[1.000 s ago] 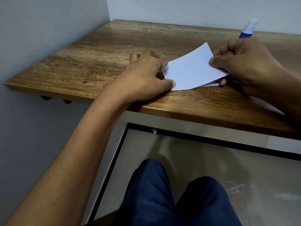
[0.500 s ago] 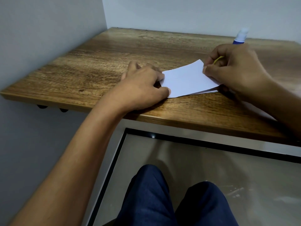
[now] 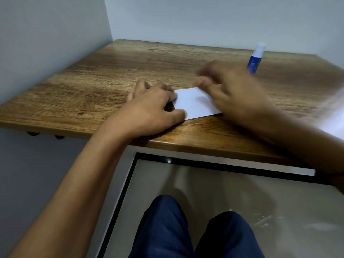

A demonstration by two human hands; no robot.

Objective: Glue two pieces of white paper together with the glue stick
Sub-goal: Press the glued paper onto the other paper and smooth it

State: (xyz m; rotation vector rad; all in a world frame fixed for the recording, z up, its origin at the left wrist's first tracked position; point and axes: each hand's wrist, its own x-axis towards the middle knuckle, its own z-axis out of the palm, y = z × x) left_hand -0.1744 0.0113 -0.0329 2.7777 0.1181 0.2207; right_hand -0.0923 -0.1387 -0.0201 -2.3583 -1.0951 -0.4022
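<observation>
The white paper lies flat on the wooden table near its front edge. My left hand rests on the paper's left edge, thumb pressing the near left corner and fingers curled at the far one. My right hand is motion-blurred; it lies low over the paper's right half with its fingers stretched out, and hides that side. The glue stick, blue with a white cap, stands upright at the back right, beyond my right hand and touched by neither hand.
A blurred white sheet shows at the table's right edge behind my right forearm. Walls close the table off at the left and back. Below the front edge are my knees in dark blue trousers.
My right hand has let go of the lifted far-right corner and spread out over the paper, which now lies flat. The left hand has stayed on the left edge.
</observation>
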